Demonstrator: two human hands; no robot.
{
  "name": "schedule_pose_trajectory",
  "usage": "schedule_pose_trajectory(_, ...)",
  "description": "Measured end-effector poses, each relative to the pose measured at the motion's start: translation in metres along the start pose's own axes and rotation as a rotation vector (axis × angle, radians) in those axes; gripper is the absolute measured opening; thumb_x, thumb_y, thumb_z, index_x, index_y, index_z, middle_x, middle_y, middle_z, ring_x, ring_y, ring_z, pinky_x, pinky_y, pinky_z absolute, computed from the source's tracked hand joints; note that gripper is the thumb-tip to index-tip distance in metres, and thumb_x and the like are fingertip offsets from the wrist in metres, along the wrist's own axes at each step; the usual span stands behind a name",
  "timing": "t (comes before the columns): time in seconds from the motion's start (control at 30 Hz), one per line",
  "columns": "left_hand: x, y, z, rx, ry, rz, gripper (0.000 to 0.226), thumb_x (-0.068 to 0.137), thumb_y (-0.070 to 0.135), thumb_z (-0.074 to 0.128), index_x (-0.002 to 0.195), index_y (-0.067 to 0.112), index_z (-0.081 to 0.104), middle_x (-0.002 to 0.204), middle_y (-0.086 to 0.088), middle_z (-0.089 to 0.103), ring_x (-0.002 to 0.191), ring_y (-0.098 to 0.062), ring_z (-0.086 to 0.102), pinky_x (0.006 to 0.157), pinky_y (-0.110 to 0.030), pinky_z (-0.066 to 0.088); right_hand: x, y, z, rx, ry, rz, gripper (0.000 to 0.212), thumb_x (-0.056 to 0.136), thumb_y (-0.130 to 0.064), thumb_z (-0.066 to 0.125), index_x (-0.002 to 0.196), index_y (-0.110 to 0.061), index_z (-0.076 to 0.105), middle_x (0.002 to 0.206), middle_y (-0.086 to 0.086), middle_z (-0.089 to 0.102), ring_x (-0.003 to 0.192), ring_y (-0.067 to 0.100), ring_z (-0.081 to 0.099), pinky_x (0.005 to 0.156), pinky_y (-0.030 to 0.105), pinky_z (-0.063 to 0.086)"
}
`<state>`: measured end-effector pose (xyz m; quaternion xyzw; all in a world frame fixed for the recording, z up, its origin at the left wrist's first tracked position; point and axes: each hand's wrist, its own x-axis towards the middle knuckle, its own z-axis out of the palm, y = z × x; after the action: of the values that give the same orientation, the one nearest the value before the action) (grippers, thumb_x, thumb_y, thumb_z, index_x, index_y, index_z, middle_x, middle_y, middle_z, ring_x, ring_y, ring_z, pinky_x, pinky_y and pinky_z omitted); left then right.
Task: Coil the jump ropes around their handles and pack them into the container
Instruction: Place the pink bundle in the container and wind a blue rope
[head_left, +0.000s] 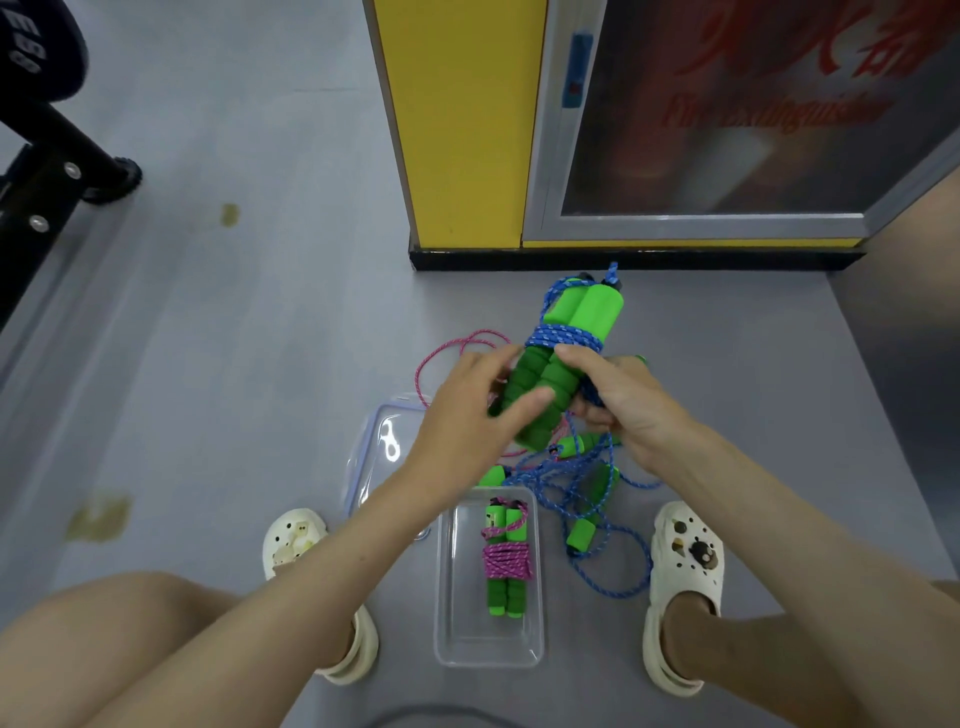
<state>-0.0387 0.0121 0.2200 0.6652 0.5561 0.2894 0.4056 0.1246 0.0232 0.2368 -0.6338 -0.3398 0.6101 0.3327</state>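
Person squats on a grey floor (260, 338), both hands raised in front of the knees. A pair of green handles (550, 374), held side by side and tilted away from the camera, is up off the floor between the hands. Blue rope (563, 338) is wound in tight turns round the middle of the pair, and more strands run loosely up to the far ends. Left hand (462, 410) grips the near half of the handles, fingers (524, 402) wrapped round the foam from the left. Right hand (628, 410) is on the right side, thumb laid against the handle just below the coil, its fingers (597, 418) curled round strands of the blue rope; how tight the grip is, cannot tell. Below the hands, a loose blue tangle (608, 525) lies on the floor with several loose green handles (582, 535) among it. A loose pink rope (457, 343) loops on the floor behind the left hand. The clear container (447, 587) sits on the floor between the feet, open; inside lies one finished bundle (506, 564), green handles bound with pink rope, lengthwise in the box. The clear lid (371, 467) lies flat just beyond and left of the container, partly under the left forearm. White clogs (685, 561) on both feet. Yellow pillar (457, 130) and glass-fronted extinguisher cabinet (727, 130) stand beyond.
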Motion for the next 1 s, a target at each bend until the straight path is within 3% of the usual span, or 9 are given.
schedule_pose_trajectory(0.07,0.006,0.004,-0.009,-0.267,-0.017,-0.238,0.057,0.078,0.046,0.072,0.127,0.024,0.055,0.105,-0.002,0.061,0.09,-0.015,0.062,0.08,-0.035,0.055,-0.002,-0.001,0.001,0.056,-0.09,0.009,0.034,0.091,-0.038,0.056,0.075,-0.008,0.056,0.049,0.004,0.047,0.035,0.009,0.026,0.045,0.023,0.024)
schedule_pose_trajectory(0.17,0.004,0.01,-0.018,-0.633,-0.276,-0.518,0.05,0.08,0.042,0.069,0.122,0.016,0.058,0.108,-0.009,0.068,0.083,-0.016,0.068,0.071,-0.035,0.058,-0.005,-0.003,0.002,0.104,-0.18,-0.001,0.034,0.092,-0.038,0.054,0.085,-0.005,0.057,0.05,0.003,0.048,0.037,0.009,0.028,0.047,0.024,0.026)
schedule_pose_trajectory(0.23,-0.001,0.014,-0.02,-0.775,-0.405,-0.567,0.051,0.079,0.04,0.064,0.12,0.009,0.061,0.102,-0.01,0.071,0.08,-0.02,0.07,0.071,-0.033,0.058,-0.005,-0.004,0.002,0.09,-0.19,-0.014,0.038,0.092,-0.04,0.054,0.087,-0.003,0.059,0.048,0.001,0.049,0.038,0.01,0.032,0.047,0.022,0.029)
schedule_pose_trajectory(0.3,-0.001,0.014,-0.02,-0.834,-0.383,-0.558,0.05,0.078,0.036,0.063,0.117,0.006,0.062,0.095,-0.011,0.072,0.075,-0.02,0.07,0.069,-0.031,0.059,-0.006,-0.004,0.002,0.063,-0.187,-0.023,0.043,0.091,-0.044,0.053,0.083,-0.003,0.06,0.049,0.002,0.051,0.04,0.011,0.035,0.046,0.021,0.031)
schedule_pose_trajectory(0.57,0.002,0.01,-0.018,-0.71,-0.189,-0.523,0.035,0.086,0.021,0.067,0.117,0.007,0.062,0.094,-0.013,0.071,0.069,-0.022,0.068,0.061,-0.027,0.055,-0.005,-0.003,-0.001,-0.141,-0.156,-0.048,0.046,0.091,-0.044,0.055,0.052,-0.022,0.067,0.049,0.003,0.045,0.042,0.011,0.03,0.051,0.025,0.029)
schedule_pose_trajectory(0.63,0.003,0.009,-0.019,-0.694,-0.166,-0.518,0.034,0.085,0.021,0.067,0.116,0.009,0.063,0.09,-0.009,0.072,0.069,-0.022,0.069,0.061,-0.027,0.054,-0.004,-0.003,-0.003,-0.165,-0.162,-0.043,0.037,0.092,-0.037,0.058,0.061,-0.021,0.07,0.05,0.001,0.046,0.04,0.008,0.033,0.05,0.023,0.03)
schedule_pose_trajectory(0.73,0.005,0.007,-0.021,-0.677,-0.123,-0.526,0.031,0.085,0.021,0.068,0.114,0.009,0.063,0.089,-0.009,0.072,0.07,-0.024,0.069,0.061,-0.027,0.055,-0.001,0.0,-0.006,-0.229,-0.155,-0.045,0.02,0.093,-0.021,0.059,0.09,-0.005,0.071,0.048,-0.004,0.046,0.039,0.003,0.036,0.049,0.02,0.03)
schedule_pose_trajectory(0.87,0.005,0.005,-0.021,-0.575,-0.069,-0.495,0.026,0.084,0.016,0.071,0.108,0.01,0.063,0.089,-0.009,0.072,0.071,-0.025,0.069,0.068,-0.034,0.058,0.002,0.003,-0.009,-0.303,-0.104,-0.027,0.023,0.094,-0.022,0.058,0.087,-0.006,0.072,0.055,-0.001,0.052,0.039,0.001,0.04,0.048,0.016,0.035)
schedule_pose_trajectory(1.0,0.006,0.001,-0.019,-0.343,0.058,-0.344,0.021,0.083,0.014,0.072,0.102,0.016,0.064,0.08,-0.001,0.069,0.067,-0.013,0.064,0.054,-0.02,0.051,0.001,0.004,-0.009,-0.26,-0.083,-0.016,0.024,0.094,-0.022,0.058,0.08,-0.008,0.072,0.06,0.001,0.058,0.045,0.004,0.049,0.051,0.016,0.043)
